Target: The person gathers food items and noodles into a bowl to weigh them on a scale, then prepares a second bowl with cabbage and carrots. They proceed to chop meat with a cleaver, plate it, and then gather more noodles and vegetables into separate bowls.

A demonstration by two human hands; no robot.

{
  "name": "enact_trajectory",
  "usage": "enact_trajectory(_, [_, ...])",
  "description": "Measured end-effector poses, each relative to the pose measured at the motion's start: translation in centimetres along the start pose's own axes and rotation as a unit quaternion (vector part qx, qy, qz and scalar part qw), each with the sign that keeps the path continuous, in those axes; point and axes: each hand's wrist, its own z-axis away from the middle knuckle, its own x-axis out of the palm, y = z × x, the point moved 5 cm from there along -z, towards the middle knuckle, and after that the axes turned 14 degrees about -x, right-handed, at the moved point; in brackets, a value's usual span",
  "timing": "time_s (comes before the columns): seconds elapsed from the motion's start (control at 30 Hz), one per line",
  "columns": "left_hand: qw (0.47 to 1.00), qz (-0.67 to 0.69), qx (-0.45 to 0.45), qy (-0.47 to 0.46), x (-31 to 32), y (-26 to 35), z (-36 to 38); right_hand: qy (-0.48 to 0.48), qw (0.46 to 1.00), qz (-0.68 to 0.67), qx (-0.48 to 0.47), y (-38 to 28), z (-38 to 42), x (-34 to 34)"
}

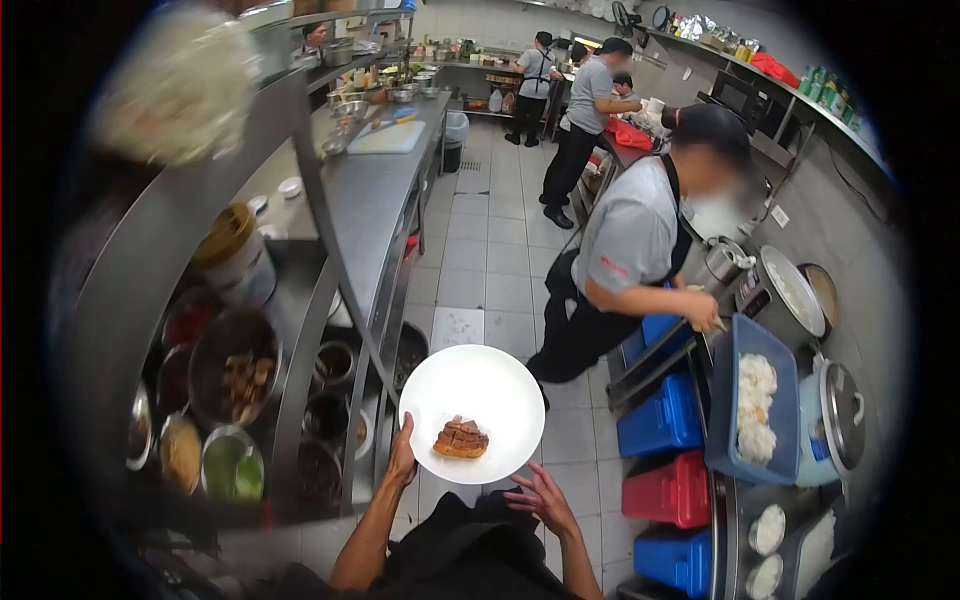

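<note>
My left hand [402,455] grips the left rim of a round white plate [480,385] held above the tiled floor. A square piece of browned sliced meat [461,438] lies on the plate's near side. My right hand [540,495] hovers just under the plate's near edge with its fingers spread and nothing in it; whether it touches the rim is unclear.
A steel counter [375,200] with bowls of ingredients [235,375] runs along my left. On my right are a blue tub of rice [755,400], rice cookers [790,295] and stacked blue and red crates [665,490]. A co-worker [635,250] stands ahead at that side; others work farther back.
</note>
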Motion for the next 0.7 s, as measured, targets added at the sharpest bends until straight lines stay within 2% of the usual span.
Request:
enact_trajectory(0.07, [1.0, -0.001, 0.023, 0.01, 0.2, 3.5, -6.2, 0.108, 0.99, 0.09, 0.003, 2.7, -5.0, -6.7])
enact_trajectory(0.13, [0.998, 0.043, 0.056, 0.003, -1.1, 7.2, -13.7, 0.216, 0.953, 0.212, 0.032, 7.4, -8.2, -13.7])
enact_trajectory(0.17, [0.997, 0.043, 0.062, 0.004, -0.5, 9.4, -17.1, 0.231, 0.933, 0.272, 0.036, 9.4, -9.5, -17.0])
enact_trajectory(0.23, [0.996, 0.044, 0.077, 0.014, 0.5, 13.6, -22.7, 0.32, 0.903, 0.192, 0.214, 13.1, -10.2, -21.3])
enact_trajectory(0.3, [0.996, 0.042, 0.078, -0.011, 3.0, 18.7, -29.1, 0.25, 0.935, 0.05, 0.245, 29.4, -9.1, -34.9])
enact_trajectory(0.33, [0.995, 0.034, 0.093, 0.017, 3.9, 20.9, -31.9, 0.214, 0.94, -0.016, 0.266, 27.8, -10.4, -32.8])
enact_trajectory(0.37, [0.993, 0.028, 0.102, 0.043, 4.0, 23.0, -34.7, 0.267, 0.903, 0.126, 0.311, 26.5, -10.6, -31.5])
enact_trajectory(0.43, [0.992, -0.014, 0.104, 0.074, 3.9, 25.8, -42.7, 0.304, 0.874, 0.207, 0.317, 18.2, -16.5, -27.0])
enact_trajectory(0.57, [0.993, -0.072, 0.096, -0.005, 14.3, 34.0, -54.9, 0.341, 0.872, 0.285, 0.206, 6.0, -30.5, -28.2])
enact_trajectory(0.7, [0.992, -0.065, 0.079, -0.077, 23.7, 38.0, -71.5, 0.377, 0.825, 0.413, 0.081, -7.6, -42.9, -31.4])
